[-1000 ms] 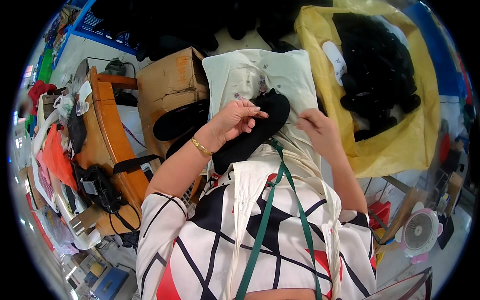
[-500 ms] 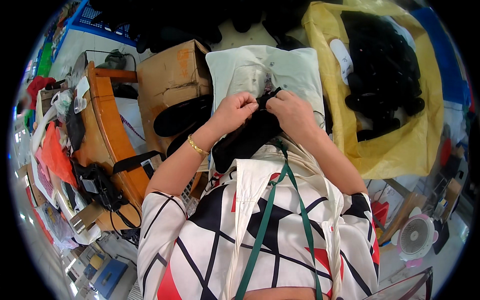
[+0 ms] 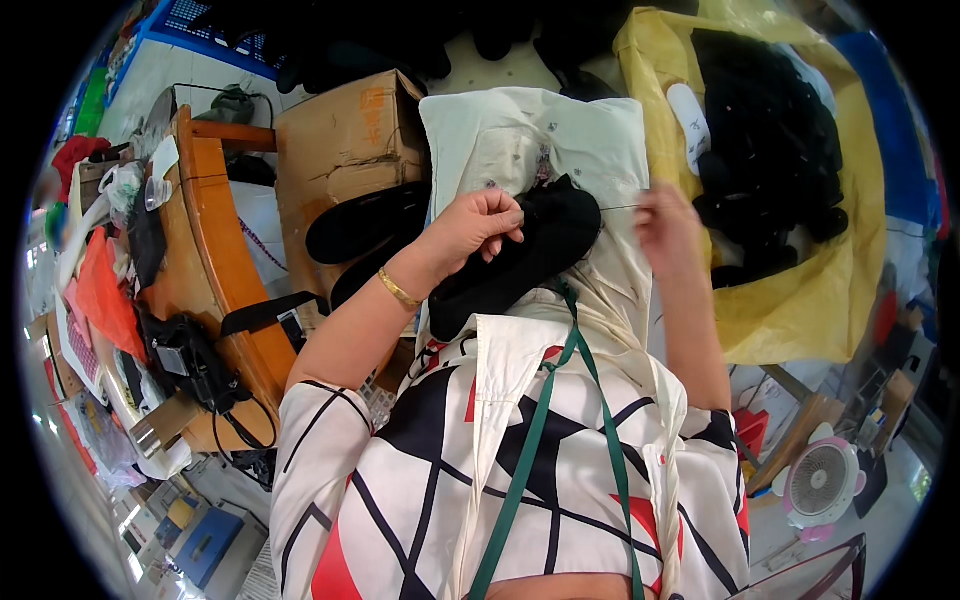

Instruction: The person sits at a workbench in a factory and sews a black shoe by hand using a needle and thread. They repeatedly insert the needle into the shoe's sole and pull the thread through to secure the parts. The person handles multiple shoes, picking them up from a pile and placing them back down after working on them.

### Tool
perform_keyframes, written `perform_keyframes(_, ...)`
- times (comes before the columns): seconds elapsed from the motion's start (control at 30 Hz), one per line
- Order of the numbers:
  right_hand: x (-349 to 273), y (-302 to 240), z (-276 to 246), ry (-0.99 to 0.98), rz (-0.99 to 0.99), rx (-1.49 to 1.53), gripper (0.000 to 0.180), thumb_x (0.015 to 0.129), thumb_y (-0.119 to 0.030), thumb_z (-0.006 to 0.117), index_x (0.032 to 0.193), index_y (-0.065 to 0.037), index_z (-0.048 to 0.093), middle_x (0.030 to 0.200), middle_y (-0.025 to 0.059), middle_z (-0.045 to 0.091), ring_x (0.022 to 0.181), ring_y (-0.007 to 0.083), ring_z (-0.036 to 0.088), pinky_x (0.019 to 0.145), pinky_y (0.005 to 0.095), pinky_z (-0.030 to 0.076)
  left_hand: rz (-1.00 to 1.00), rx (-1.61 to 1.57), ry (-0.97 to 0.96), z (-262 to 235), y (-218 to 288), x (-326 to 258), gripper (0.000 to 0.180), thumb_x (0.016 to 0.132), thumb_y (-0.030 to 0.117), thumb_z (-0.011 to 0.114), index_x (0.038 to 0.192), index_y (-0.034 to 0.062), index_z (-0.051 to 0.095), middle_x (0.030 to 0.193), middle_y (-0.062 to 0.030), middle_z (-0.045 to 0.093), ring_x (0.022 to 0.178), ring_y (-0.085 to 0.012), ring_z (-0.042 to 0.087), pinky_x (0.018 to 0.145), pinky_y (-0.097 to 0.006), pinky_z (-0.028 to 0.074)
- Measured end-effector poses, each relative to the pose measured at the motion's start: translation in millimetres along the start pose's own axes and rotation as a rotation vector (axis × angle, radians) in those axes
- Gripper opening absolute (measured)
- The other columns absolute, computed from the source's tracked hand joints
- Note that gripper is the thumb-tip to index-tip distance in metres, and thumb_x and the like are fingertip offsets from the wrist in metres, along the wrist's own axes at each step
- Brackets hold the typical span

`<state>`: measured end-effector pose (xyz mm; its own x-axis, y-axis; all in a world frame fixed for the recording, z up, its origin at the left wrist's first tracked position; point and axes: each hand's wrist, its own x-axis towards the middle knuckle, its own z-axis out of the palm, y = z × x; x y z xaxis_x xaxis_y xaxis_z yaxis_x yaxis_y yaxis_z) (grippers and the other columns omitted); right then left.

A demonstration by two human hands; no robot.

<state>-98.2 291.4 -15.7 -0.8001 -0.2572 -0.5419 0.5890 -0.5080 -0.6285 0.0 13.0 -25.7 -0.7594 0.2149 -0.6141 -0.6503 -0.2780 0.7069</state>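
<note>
The right hand (image 3: 668, 228) has swung right, pulling thread (image 3: 620, 207) taut. The left hand (image 3: 478, 228) pinches the soft, floppy black shoe upper (image 3: 540, 245); grip its edge.

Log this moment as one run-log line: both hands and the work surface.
left hand: pinching black shoe upper | right hand: pulling thread taut | surface: white cushion

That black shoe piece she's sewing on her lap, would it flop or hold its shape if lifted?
The black shoe piece probably bends somewhat; it drapes over the white cloth. Likely light: the left hand steadies it with fingertips alone. Its matte surface suggests little slipping.
</note>
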Motion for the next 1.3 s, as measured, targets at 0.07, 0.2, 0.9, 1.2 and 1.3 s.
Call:
perform_keyframes(0.07, 11, -39, -59, 0.065, -0.094, 0.164, 0.013, 0.100, -0.011, 0.055, 0.088, -0.005, 0.058, 0.077, 0.0067, 0.060, 0.062, 0.0131, 0.057, 0.058, 0.0227, 0.050, -0.013, -0.060, -0.029, -1, -2, -1, 0.010, 0.096, 0.019, 0.064, 0.094, 0.0093, 0.061, 0.078, -0.0014, 0.067, 0.053, -0.0035, 0.053, 0.047, -0.018, 0.043)
perform_keyframes(0.2, 20, -114, -198, 0.496, -0.382, 0.418, 0.024, 0.098, -0.008, 0.052, 0.076, 0.002, 0.050, 0.066, 0.0095, 0.051, 0.059, 0.0188, 0.054, 0.088, 0.0427, 0.058, -0.027, -0.116, -0.047, -1, -2, -1, 0.009, 0.096, 0.018, 0.063, 0.092, 0.0096, 0.061, 0.077, -0.0011, 0.066, 0.054, -0.0035, 0.053, 0.047, -0.019, 0.042)
perform_keyframes(0.9, -26, -130, -300, 0.767, -0.693, 0.363, 0.030, 0.104, -0.018, 0.045, 0.080, -0.001, 0.047, 0.067, 0.0061, 0.045, 0.057, 0.0176, 0.044, 0.098, 0.0555, 0.053, 0.412, 0.928, 0.218, 25, 10, 24, 0.025, 0.075, 0.027, 0.076, 0.085, 0.0044, 0.073, 0.090, -0.0139, 0.069, 0.079, -0.0335, 0.065, 0.071, -0.038, 0.051)
perform_keyframes(1.2, -118, -195, -398, 1.023, -1.112, -0.348, 0.017, 0.092, 0.000, 0.052, 0.076, 0.002, 0.049, 0.076, 0.0097, 0.057, 0.061, 0.0178, 0.054, 0.080, 0.0380, 0.059, 0.454, 1.063, 0.273, 34, 9, 29, 0.022, 0.074, 0.026, 0.077, 0.079, 0.0052, 0.072, 0.091, -0.0108, 0.063, 0.086, -0.0304, 0.063, 0.074, -0.039, 0.050)
perform_keyframes(1.3, -130, -201, -365, 1.193, -1.208, -0.471, 0.015, 0.091, -0.001, 0.049, 0.082, 0.004, 0.059, 0.086, 0.0125, 0.065, 0.071, 0.0208, 0.062, 0.075, 0.0339, 0.056, 0.437, 1.047, 0.292, 34, 6, 28, 0.022, 0.074, 0.025, 0.077, 0.080, 0.0048, 0.071, 0.091, -0.0107, 0.064, 0.086, -0.0297, 0.063, 0.075, -0.038, 0.051)
